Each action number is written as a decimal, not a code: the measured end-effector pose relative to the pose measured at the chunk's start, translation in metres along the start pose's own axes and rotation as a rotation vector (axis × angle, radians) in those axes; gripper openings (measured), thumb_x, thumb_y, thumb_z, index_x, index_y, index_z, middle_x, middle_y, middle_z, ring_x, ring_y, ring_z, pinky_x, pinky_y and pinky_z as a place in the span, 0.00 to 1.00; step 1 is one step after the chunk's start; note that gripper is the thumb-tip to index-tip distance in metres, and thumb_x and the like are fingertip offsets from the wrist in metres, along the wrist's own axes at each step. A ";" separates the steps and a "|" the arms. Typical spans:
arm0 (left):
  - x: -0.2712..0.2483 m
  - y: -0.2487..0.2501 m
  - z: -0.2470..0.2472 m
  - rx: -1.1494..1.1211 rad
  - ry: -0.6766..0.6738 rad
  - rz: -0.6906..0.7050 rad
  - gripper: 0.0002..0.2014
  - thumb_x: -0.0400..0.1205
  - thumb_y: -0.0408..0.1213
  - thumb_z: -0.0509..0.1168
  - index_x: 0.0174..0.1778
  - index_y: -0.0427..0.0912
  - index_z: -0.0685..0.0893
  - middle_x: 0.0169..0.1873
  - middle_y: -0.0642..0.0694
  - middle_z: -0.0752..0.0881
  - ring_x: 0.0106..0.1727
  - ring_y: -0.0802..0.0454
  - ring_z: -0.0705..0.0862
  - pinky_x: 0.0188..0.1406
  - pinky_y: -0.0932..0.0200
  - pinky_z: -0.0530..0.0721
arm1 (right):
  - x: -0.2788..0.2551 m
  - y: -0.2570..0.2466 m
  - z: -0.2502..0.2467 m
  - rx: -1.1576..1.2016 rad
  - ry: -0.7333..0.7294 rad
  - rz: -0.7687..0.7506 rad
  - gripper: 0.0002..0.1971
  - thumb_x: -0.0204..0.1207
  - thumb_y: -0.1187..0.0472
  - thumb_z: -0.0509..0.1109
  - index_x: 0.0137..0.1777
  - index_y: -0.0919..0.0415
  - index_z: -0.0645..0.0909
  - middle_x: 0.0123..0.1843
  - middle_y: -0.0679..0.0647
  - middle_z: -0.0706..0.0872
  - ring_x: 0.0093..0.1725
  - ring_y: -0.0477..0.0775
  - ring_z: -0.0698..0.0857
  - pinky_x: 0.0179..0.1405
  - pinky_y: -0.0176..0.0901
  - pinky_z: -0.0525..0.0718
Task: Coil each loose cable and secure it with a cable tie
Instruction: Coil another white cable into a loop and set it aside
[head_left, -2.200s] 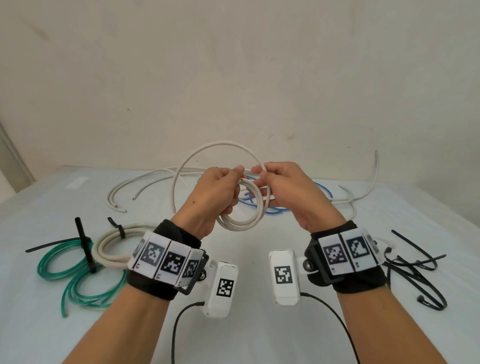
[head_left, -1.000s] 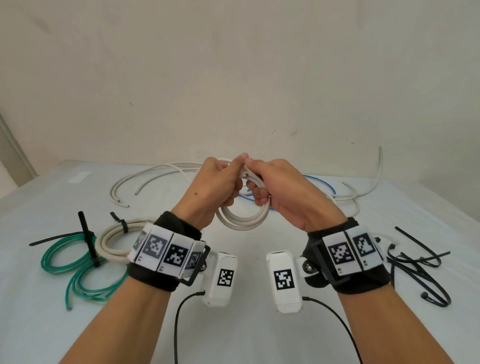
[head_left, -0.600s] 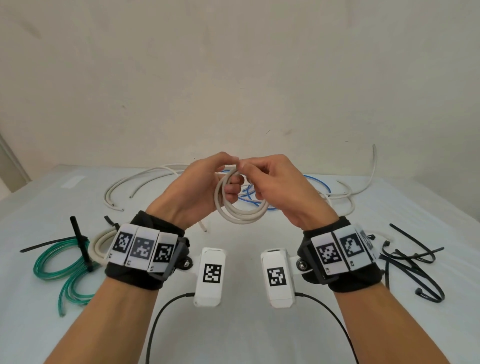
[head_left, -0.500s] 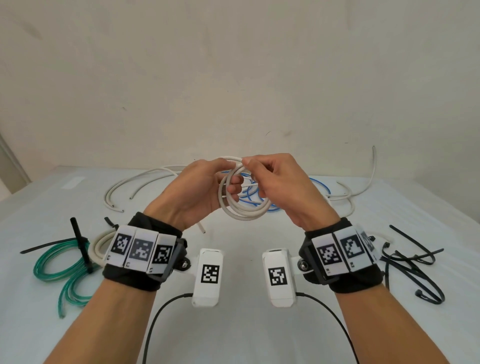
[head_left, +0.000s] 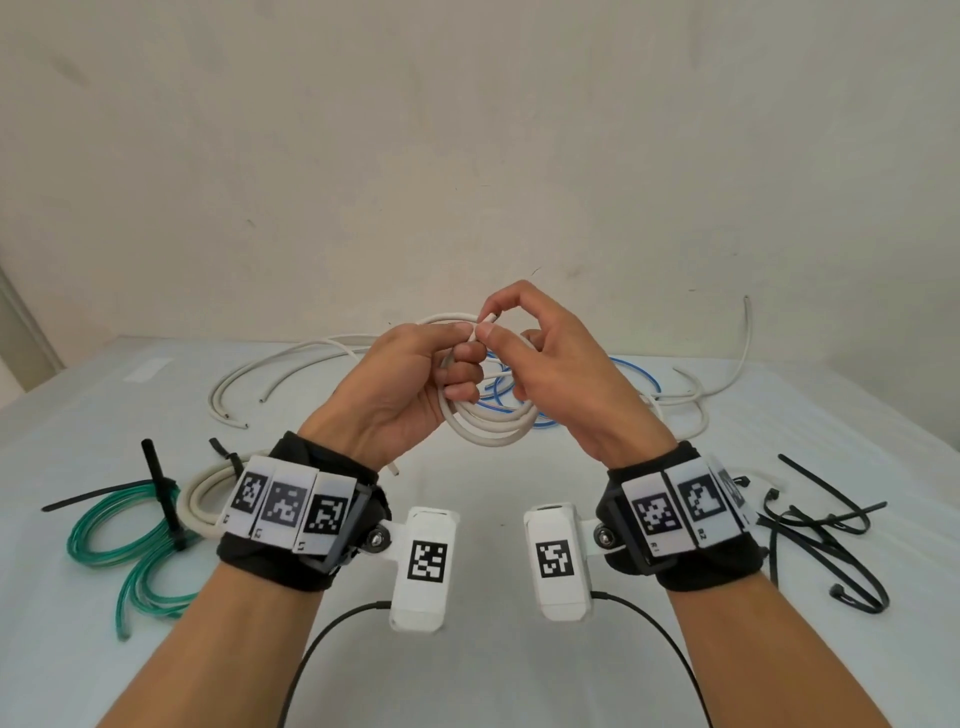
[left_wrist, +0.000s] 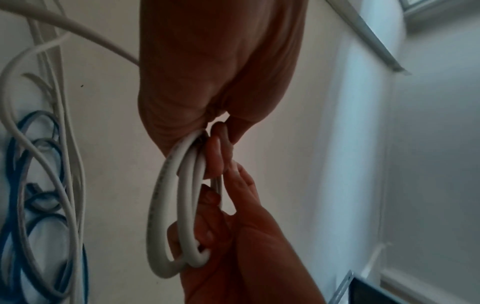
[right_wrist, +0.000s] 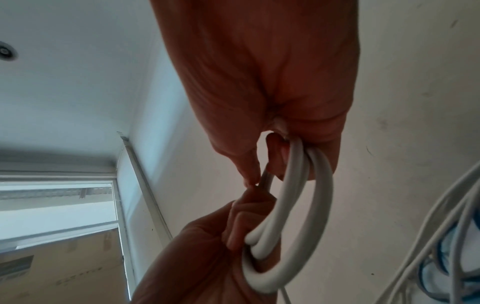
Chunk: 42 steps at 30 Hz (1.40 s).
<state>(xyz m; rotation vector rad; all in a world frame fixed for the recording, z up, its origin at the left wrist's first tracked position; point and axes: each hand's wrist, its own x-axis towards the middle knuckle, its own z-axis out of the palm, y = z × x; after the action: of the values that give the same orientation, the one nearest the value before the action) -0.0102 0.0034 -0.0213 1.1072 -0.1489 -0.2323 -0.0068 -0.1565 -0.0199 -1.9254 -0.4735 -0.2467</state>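
A white coil (head_left: 491, 423) is held up between the two hands, clear of the desk (head_left: 493, 670). The left hand (head_left: 395, 387) is curled round the coil's turns, and the right hand (head_left: 553, 364) pinches the cable's free end (head_left: 485, 321) between thumb and forefinger just above the left thumb. The step in hand appears to be the close of coiling: the last end is being laid or tucked against the turns. Next, a tie is called for; loose black ties (head_left: 831, 525) lie on the desk, out past the right wrist. The coil would have to be kept clamped in the left hand while the right lets go and reaches for one, or the stiff turns may spring open. Past the left wrist, a green coil (head_left: 122, 535) and a second white coil (head_left: 200, 501) already carry ties. Beyond the hands, loose white cables (head_left: 291, 366) and a blue cable (head_left: 636, 371) are yet to be coiled.
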 end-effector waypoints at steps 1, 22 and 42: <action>0.000 0.000 -0.001 0.068 0.006 0.030 0.08 0.91 0.29 0.56 0.55 0.34 0.80 0.30 0.47 0.74 0.25 0.57 0.66 0.24 0.65 0.70 | 0.000 0.000 0.001 0.016 -0.002 0.009 0.01 0.87 0.51 0.69 0.53 0.45 0.80 0.33 0.56 0.72 0.33 0.55 0.72 0.38 0.53 0.76; 0.000 -0.022 0.020 -0.233 0.201 0.103 0.18 0.90 0.47 0.63 0.35 0.47 0.70 0.23 0.52 0.59 0.19 0.57 0.56 0.15 0.65 0.59 | -0.004 -0.009 0.013 0.414 0.087 0.176 0.03 0.91 0.57 0.64 0.60 0.56 0.76 0.35 0.47 0.75 0.25 0.43 0.70 0.28 0.37 0.74; -0.005 -0.005 0.017 0.017 0.224 0.085 0.13 0.90 0.37 0.57 0.38 0.47 0.69 0.23 0.53 0.60 0.20 0.57 0.56 0.15 0.64 0.55 | -0.006 -0.020 0.008 0.299 -0.043 0.140 0.02 0.94 0.58 0.57 0.60 0.53 0.71 0.34 0.49 0.69 0.24 0.43 0.68 0.30 0.43 0.80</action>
<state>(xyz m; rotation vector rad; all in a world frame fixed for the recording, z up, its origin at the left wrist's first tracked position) -0.0194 -0.0118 -0.0183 1.1329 0.0020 -0.0300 -0.0219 -0.1433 -0.0087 -1.6646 -0.3783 -0.0395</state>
